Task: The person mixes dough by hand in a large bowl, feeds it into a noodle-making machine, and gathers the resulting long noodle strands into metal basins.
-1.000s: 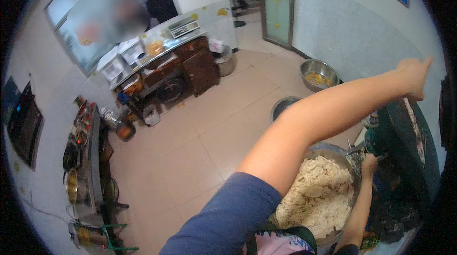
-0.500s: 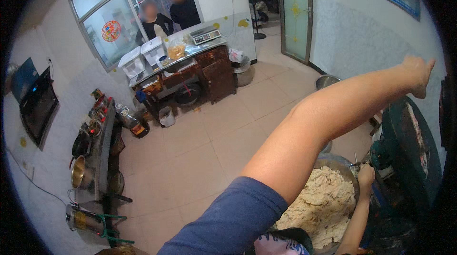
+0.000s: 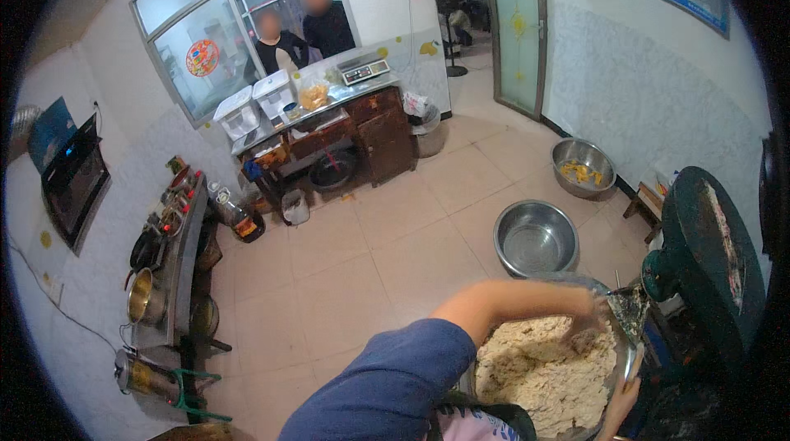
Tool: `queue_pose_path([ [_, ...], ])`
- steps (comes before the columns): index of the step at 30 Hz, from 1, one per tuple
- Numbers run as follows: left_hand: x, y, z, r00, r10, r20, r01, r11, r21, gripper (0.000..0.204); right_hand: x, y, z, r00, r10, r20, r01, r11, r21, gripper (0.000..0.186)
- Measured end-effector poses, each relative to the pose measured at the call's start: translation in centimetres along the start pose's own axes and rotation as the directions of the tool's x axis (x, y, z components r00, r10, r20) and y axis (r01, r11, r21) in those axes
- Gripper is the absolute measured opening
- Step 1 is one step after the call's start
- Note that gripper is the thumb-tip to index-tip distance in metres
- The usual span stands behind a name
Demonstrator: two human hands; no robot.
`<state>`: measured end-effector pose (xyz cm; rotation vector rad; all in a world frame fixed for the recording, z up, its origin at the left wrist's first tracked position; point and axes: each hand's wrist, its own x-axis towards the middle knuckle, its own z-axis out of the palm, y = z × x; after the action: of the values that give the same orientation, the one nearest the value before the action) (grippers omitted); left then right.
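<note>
My left hand (image 3: pixel 583 326) reaches over the large metal bowl (image 3: pixel 473 383) into the pale, crumbly dough mixture (image 3: pixel 535 375) at the lower right. Its fingers are blurred and partly lost against the mixture, so their grip is unclear. My right hand (image 3: pixel 629 383) holds the bowl's right rim, below a metal fitting (image 3: pixel 627 309) on a dark green machine (image 3: pixel 699 243) beside the bowl.
An empty steel basin (image 3: pixel 535 239) and one with yellow pieces (image 3: pixel 583 168) sit on the tiled floor. A wooden cabinet (image 3: pixel 380 141) bears tubs and a scale. A bench with pots (image 3: pixel 169 280) lines the left wall. Two people (image 3: pixel 321 25) stand behind the window.
My left hand has swung down from high at the right into the bowl. My right hand is lower along the rim. The steel basins behind my arm are uncovered.
</note>
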<state>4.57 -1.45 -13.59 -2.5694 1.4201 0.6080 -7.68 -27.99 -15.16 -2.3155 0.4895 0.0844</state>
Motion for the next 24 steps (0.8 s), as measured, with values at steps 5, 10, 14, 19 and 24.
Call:
queue_pose_path([
  [5,0.2,3.3,5.2,0.998,-0.033,0.048,0.042,0.982,-0.184,0.105,-9.1,2.8,-0.9,0.954,-0.266,-0.139,0.258,0.963,-0.071,0.036],
  [10,2.3,4.7,10.6,0.908,-0.379,0.179,0.417,0.765,-0.491,0.076,-11.3,4.9,0.5,0.897,-0.405,-0.179,0.365,0.906,-0.215,0.03],
  [14,-2.9,6.5,6.0,0.997,-0.076,0.012,0.077,0.99,-0.121,0.077,-10.2,6.5,1.5,0.907,-0.366,-0.205,0.294,0.904,-0.311,0.031],
  [19,-1.7,6.5,13.2,0.937,-0.09,-0.337,0.058,0.993,-0.105,0.069,-9.7,7.3,2.6,0.922,-0.34,-0.186,0.246,0.885,-0.396,0.031],
  [24,-5.9,10.4,12.3,0.763,-0.319,-0.562,0.013,0.877,-0.481,0.041,-9.8,6.1,2.1,0.954,-0.273,-0.124,0.203,0.893,-0.403,0.043],
])
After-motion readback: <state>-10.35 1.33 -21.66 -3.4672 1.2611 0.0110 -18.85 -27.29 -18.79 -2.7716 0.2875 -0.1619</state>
